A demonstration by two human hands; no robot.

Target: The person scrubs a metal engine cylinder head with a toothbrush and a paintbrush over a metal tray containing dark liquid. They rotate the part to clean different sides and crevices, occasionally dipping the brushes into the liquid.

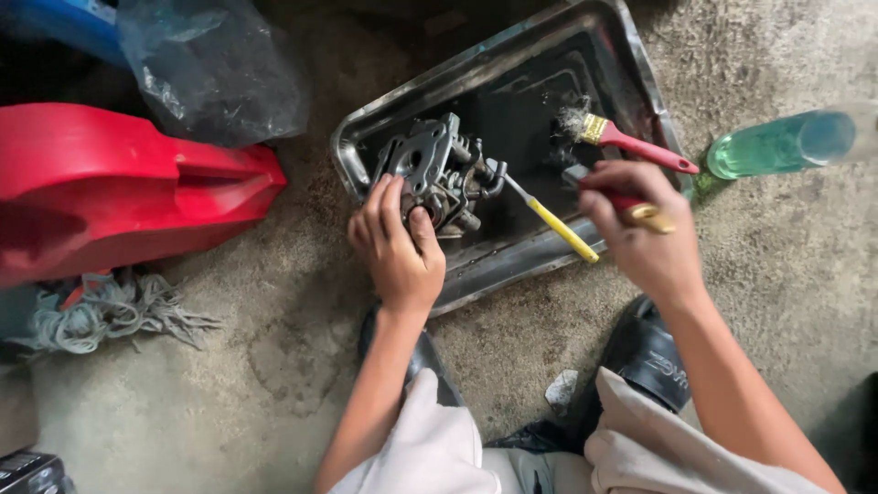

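Head view: left hand point(395, 245) fingers clamp the carburetor point(437, 172) in the tray point(494, 265); right hand point(640, 229) fingers grip a brush point(631, 203).

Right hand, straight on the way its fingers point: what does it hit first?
The right hand points up-left into the metal tray. Probably its dark floor first, then the grey engine part the left hand holds; depth unclear.

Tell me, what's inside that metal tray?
Inside the metal tray sit a grey engine part held by the left hand, a yellow-handled tool and a red-handled brush. The right hand covers part of another red-handled tool.
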